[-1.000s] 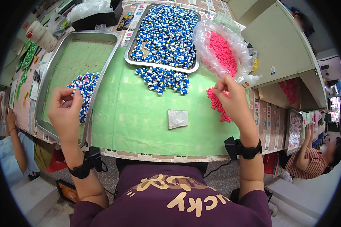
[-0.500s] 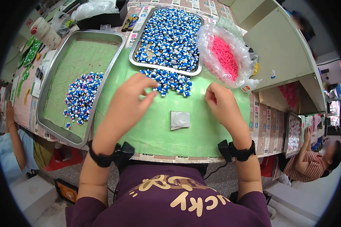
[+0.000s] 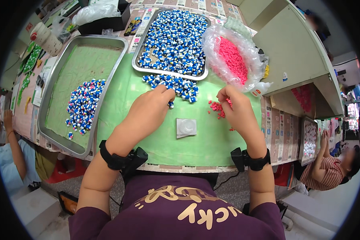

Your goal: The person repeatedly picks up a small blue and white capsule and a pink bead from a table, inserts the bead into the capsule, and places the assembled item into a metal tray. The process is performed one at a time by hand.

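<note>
My left hand (image 3: pixel 153 107) reaches over the near edge of a loose pile of small blue-and-white pieces (image 3: pixel 185 89). Its fingers are curled down and closed, and what they hold is hidden; one blue-and-white piece (image 3: pixel 171 105) shows just below them. On the other side, my right hand (image 3: pixel 238 107) is bent over a scatter of tiny pink pieces (image 3: pixel 217 107), fingers curled in, with the tips too hidden to show any hold. Between the hands, nearer me, a small whitish square block with a round clear disc (image 3: pixel 187 127) lies on the green mat (image 3: pixel 156 148).
A metal tray (image 3: pixel 206 74) heaped with blue-and-white pieces stands behind the pile. Left is another tray (image 3: pixel 44 120), partly filled with pieces showing pink. A plastic bag of pink pieces (image 3: pixel 233 58), a small white bottle (image 3: pixel 261 89) and a cabinet (image 3: pixel 296 48) are right. People sit at both sides.
Tiny pink pieces now lie on the mat by my right hand, where none showed before. My left hand has moved right onto the blue-and-white pile, and its fingers have closed.
</note>
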### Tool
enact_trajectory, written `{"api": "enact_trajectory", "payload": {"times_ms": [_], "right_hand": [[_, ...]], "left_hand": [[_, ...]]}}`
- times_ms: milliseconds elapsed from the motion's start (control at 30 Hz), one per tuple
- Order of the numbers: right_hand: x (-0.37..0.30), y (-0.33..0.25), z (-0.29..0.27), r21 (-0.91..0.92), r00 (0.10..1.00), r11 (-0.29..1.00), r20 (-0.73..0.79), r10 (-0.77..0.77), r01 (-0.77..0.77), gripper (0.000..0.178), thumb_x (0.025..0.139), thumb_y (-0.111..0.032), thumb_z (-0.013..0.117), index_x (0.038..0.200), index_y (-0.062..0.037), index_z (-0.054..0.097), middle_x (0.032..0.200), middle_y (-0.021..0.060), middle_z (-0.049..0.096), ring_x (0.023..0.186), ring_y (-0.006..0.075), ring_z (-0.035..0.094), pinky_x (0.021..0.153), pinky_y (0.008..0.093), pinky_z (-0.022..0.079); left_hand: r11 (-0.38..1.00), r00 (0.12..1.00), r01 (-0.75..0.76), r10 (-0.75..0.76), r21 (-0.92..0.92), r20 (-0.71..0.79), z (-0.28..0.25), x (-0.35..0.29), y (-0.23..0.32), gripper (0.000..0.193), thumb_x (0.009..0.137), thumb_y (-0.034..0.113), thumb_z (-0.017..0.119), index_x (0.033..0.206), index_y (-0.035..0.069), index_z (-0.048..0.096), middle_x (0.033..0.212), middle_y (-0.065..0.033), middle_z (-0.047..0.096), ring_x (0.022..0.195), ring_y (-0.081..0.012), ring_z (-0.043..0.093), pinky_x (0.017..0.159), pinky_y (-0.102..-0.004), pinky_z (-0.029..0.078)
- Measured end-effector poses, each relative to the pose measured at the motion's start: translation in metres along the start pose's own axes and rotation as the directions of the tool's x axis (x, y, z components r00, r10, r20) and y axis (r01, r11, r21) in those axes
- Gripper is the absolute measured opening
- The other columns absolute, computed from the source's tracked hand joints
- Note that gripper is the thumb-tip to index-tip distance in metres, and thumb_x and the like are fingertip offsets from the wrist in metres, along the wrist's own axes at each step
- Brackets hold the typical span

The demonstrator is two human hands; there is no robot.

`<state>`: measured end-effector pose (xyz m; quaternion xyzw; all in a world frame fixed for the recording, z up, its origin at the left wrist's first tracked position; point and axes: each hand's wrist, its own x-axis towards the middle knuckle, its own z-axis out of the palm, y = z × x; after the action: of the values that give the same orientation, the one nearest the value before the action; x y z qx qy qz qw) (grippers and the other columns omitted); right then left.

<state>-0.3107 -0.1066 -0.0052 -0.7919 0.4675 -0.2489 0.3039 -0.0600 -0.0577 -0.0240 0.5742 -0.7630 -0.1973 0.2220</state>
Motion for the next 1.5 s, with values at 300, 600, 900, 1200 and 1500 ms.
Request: {"api": "enact_trajectory", "payload": {"times_ms": [300, 600, 900, 1200, 1500], "right_hand": [[0.005, 0.018, 0.016, -0.101, 0.987, 0.982, 0.041, -0.156, 0.159, 0.010, 0.080, 0.006, 0.056, 0.083, -0.0010, 0.050, 0.077, 0.0150, 0.057, 0.076, 0.0339, 0.057, 0.067, 0.0413, 0.045], [-0.009, 0.002, 0.016, -0.155, 0.989, 0.979, 0.097, -0.115, 0.129, 0.009, 0.080, 0.003, 0.059, 0.083, -0.0020, 0.051, 0.076, 0.0155, 0.058, 0.075, 0.0343, 0.058, 0.066, 0.0434, 0.044], [-0.015, -0.035, 0.011, 0.034, 0.956, 0.956, -0.006, -0.293, 0.293, 0.019, 0.076, 0.006, 0.065, 0.085, -0.0047, 0.053, 0.083, 0.0109, 0.062, 0.076, 0.0302, 0.060, 0.068, 0.0393, 0.044], [-0.033, -0.075, 0.006, 0.236, 0.876, 0.843, -0.116, -0.469, 0.483, 0.027, 0.075, 0.011, 0.071, 0.085, -0.0072, 0.053, 0.091, 0.0084, 0.067, 0.078, 0.0225, 0.062, 0.070, 0.0329, 0.046], [-0.038, -0.080, 0.013, 0.640, 0.987, 0.752, -0.075, -0.141, 0.156, 0.027, 0.084, 0.009, 0.068, 0.091, -0.0045, 0.046, 0.094, 0.0125, 0.065, 0.088, 0.0154, 0.062, 0.080, 0.0284, 0.050]], "left_hand": [[0.905, 0.983, 0.101, -0.154, -0.412, -0.096, -0.033, -0.022, 0.000, 0.021, 0.079, -0.001, 0.070, 0.099, 0.003, 0.062, 0.095, -0.0075, 0.064, 0.081, -0.0201, 0.065, 0.068, -0.0294, 0.054], [0.775, 0.951, 0.118, -0.267, -0.621, -0.153, -0.043, -0.048, -0.004, 0.017, 0.082, -0.001, 0.070, 0.099, 0.002, 0.069, 0.092, -0.0043, 0.067, 0.081, -0.0104, 0.065, 0.068, -0.0240, 0.053], [0.588, 0.994, 0.104, -0.099, -0.802, 0.056, -0.029, -0.037, 0.029, 0.013, 0.089, -0.003, 0.062, 0.100, -0.003, 0.069, 0.099, -0.0075, 0.063, 0.082, -0.0127, 0.063, 0.067, -0.0240, 0.054], [0.119, 0.945, 0.317, 0.048, -0.941, 0.325, -0.030, -0.034, 0.038, 0.015, 0.093, 0.013, 0.067, 0.098, -0.001, 0.068, 0.092, -0.0029, 0.063, 0.076, -0.0082, 0.061, 0.064, -0.0230, 0.052], [0.144, 0.975, 0.221, -0.034, -0.965, 0.218, -0.024, -0.038, 0.046, 0.007, 0.090, 0.004, 0.067, 0.094, -0.001, 0.068, 0.095, -0.0057, 0.062, 0.076, -0.0103, 0.060, 0.063, -0.0232, 0.051]]}}
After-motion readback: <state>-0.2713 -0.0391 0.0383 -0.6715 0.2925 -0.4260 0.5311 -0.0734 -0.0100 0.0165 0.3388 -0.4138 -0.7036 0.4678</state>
